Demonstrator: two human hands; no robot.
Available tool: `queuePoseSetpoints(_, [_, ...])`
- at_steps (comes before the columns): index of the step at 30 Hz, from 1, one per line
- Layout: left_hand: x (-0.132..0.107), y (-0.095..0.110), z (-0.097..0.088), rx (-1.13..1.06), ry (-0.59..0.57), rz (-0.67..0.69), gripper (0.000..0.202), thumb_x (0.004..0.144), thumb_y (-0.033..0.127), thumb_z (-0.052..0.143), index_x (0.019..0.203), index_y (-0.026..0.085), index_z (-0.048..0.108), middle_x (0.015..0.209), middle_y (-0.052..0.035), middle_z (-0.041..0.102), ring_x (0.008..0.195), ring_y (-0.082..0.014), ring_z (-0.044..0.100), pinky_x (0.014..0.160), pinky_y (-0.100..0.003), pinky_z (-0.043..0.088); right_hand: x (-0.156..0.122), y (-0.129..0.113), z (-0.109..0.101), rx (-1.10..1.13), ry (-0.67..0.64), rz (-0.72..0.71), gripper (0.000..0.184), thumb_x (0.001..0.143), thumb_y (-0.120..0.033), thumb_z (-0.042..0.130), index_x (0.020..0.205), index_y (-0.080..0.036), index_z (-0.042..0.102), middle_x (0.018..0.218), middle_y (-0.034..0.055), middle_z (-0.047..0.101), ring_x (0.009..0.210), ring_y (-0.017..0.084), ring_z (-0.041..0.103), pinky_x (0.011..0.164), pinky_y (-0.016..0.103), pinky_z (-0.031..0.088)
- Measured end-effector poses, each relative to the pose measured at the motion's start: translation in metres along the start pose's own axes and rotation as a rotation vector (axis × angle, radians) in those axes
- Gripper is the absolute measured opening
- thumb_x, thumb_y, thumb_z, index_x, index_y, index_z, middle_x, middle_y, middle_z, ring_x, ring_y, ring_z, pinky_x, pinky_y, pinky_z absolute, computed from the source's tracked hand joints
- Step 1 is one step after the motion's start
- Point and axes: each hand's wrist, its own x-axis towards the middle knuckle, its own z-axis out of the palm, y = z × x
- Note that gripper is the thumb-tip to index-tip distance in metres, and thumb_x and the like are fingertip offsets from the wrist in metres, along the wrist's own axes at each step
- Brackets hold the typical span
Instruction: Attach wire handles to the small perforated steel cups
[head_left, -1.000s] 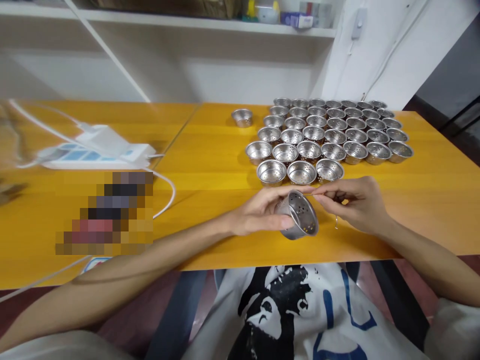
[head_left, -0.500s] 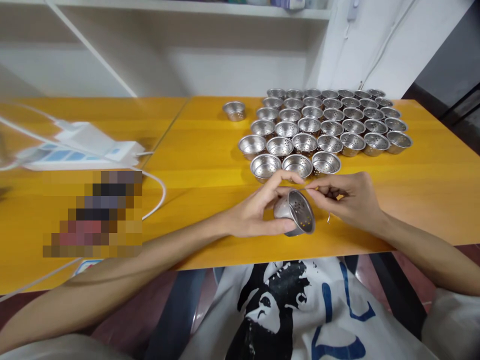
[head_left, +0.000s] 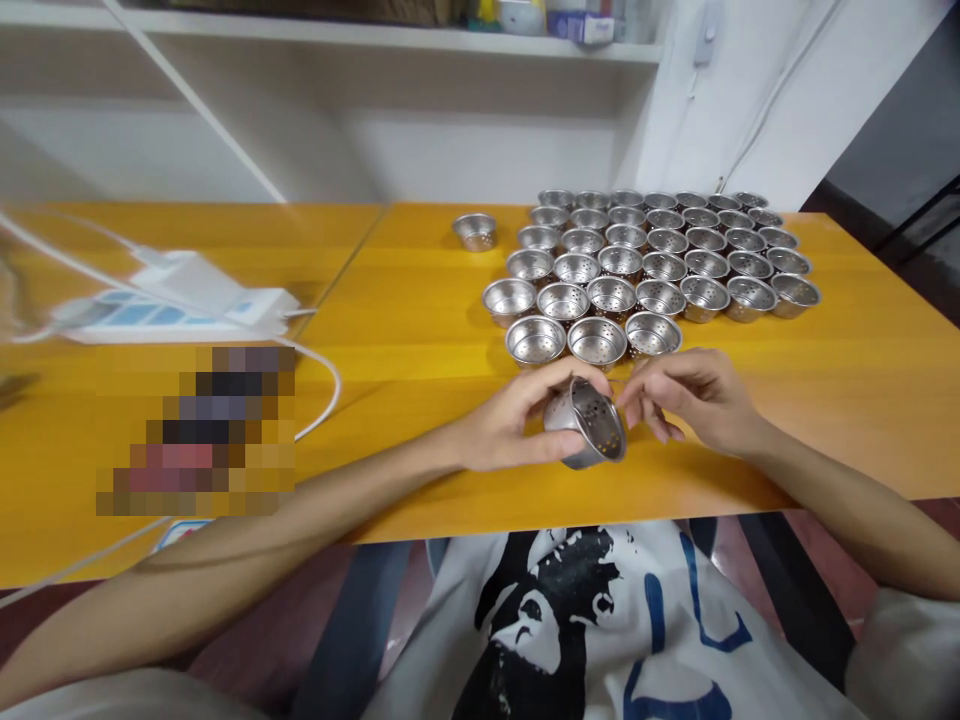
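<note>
My left hand (head_left: 517, 420) grips a perforated metal strainer cup (head_left: 574, 430) just above the front of the table. The cup is tilted, its open mouth facing right. My left thumb lies along its lower side and the fingers curl over the top. Close to the cup's rim is my right hand (head_left: 690, 400), fingers loosely bent and apart, the fingertips at or almost at the rim. Whether they touch it I cannot tell. A thin dark line shows between the two hands, too small to name. Behind them stand rows of similar strainer cups (head_left: 596, 342).
One more strainer cup (head_left: 476, 232) stands apart, left of the rows. On the left of the yellow table (head_left: 420, 330) lie a white power strip (head_left: 180, 315), a looping white cable (head_left: 337, 385) and a pixelated item (head_left: 202, 430). A shelf (head_left: 337, 32) runs above the table's back.
My right hand has loosened from a pinch on a thin piece and turned, its fingers spreading beside the rim. My left fingers have come down closer onto the cup. The view has tipped up slightly.
</note>
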Motion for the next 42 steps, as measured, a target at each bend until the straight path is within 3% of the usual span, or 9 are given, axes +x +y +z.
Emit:
queuePoseSetpoints(3, [0.001, -0.001, -0.002, -0.095, 0.044, -0.047, 0.052, 0.096, 0.061, 0.082, 0.129, 0.023, 0.070, 0.109, -0.0095, 0.077, 0.093, -0.0246, 0.073, 0.082, -0.038, 0.060, 0.003, 0.003, -0.003, 0.014, -0.104, -0.062, 0.032, 0.109, -0.052, 0.076, 0.107, -0.021, 0.084, 0.088, 0.0030, 0.078, 0.059, 0.009, 0.065, 0.050, 0.020, 0.049])
queuePoseSetpoints(6, [0.001, -0.005, -0.001, -0.173, 0.092, -0.048, 0.052, 0.095, 0.063, 0.082, 0.128, 0.024, 0.072, 0.105, -0.0077, 0.076, 0.089, -0.0234, 0.071, 0.082, -0.039, 0.059, 0.005, 0.008, 0.000, 0.019, -0.112, -0.106, 0.032, 0.106, -0.052, 0.081, 0.102, -0.020, 0.082, 0.098, 0.0056, 0.079, 0.069, 0.011, 0.069, 0.060, 0.022, 0.056])
queuePoseSetpoints(8, [0.000, -0.009, 0.001, -0.223, 0.118, -0.047, 0.051, 0.095, 0.062, 0.083, 0.129, 0.025, 0.072, 0.106, -0.0074, 0.075, 0.089, -0.0233, 0.072, 0.082, -0.039, 0.059, 0.006, 0.013, 0.003, 0.065, -0.118, -0.102, 0.035, 0.105, -0.054, 0.080, 0.099, -0.020, 0.078, 0.102, 0.0064, 0.080, 0.067, 0.010, 0.068, 0.058, 0.022, 0.054])
queuePoseSetpoints(12, [-0.001, -0.015, 0.005, -0.279, 0.140, -0.093, 0.052, 0.093, 0.060, 0.085, 0.129, 0.025, 0.072, 0.105, -0.0087, 0.076, 0.091, -0.0250, 0.074, 0.081, -0.040, 0.061, 0.005, 0.019, 0.010, 0.090, -0.088, -0.102, 0.040, 0.108, -0.057, 0.075, 0.093, -0.020, 0.069, 0.079, -0.0001, 0.073, 0.052, 0.007, 0.055, 0.050, 0.020, 0.045])
queuePoseSetpoints(15, [-0.001, -0.016, 0.007, -0.305, 0.146, -0.118, 0.053, 0.093, 0.062, 0.084, 0.128, 0.024, 0.071, 0.105, -0.0098, 0.077, 0.092, -0.0270, 0.075, 0.080, -0.041, 0.063, 0.004, 0.020, 0.013, 0.007, -0.037, -0.121, 0.041, 0.110, -0.057, 0.073, 0.092, -0.020, 0.069, 0.068, -0.0025, 0.070, 0.051, 0.008, 0.055, 0.053, 0.020, 0.047])
queuePoseSetpoints(25, [-0.003, -0.016, 0.009, -0.356, 0.129, -0.164, 0.060, 0.092, 0.061, 0.087, 0.130, 0.021, 0.064, 0.105, -0.0087, 0.074, 0.091, -0.0235, 0.073, 0.082, -0.039, 0.062, 0.000, 0.018, 0.024, 0.062, 0.014, -0.050, 0.036, 0.110, -0.050, 0.075, 0.092, -0.019, 0.073, 0.064, -0.0004, 0.075, 0.049, 0.011, 0.068, 0.052, 0.020, 0.057])
queuePoseSetpoints(33, [0.000, -0.006, 0.002, -0.150, 0.095, -0.123, 0.058, 0.096, 0.066, 0.082, 0.126, 0.020, 0.063, 0.105, -0.0047, 0.065, 0.089, -0.0175, 0.061, 0.076, -0.030, 0.050, 0.000, 0.016, 0.030, 0.030, 0.059, -0.017, 0.035, 0.108, -0.049, 0.077, 0.088, -0.019, 0.073, 0.059, -0.0014, 0.073, 0.044, 0.011, 0.065, 0.048, 0.019, 0.054])
queuePoseSetpoints(42, [0.002, -0.001, 0.004, -0.129, 0.068, -0.127, 0.058, 0.097, 0.070, 0.079, 0.124, 0.021, 0.061, 0.102, -0.0030, 0.062, 0.085, -0.0158, 0.057, 0.074, -0.028, 0.047, 0.001, 0.015, 0.030, -0.055, 0.082, -0.039, 0.036, 0.104, -0.046, 0.083, 0.082, -0.019, 0.076, 0.052, -0.0050, 0.065, 0.041, 0.008, 0.056, 0.045, 0.017, 0.043])
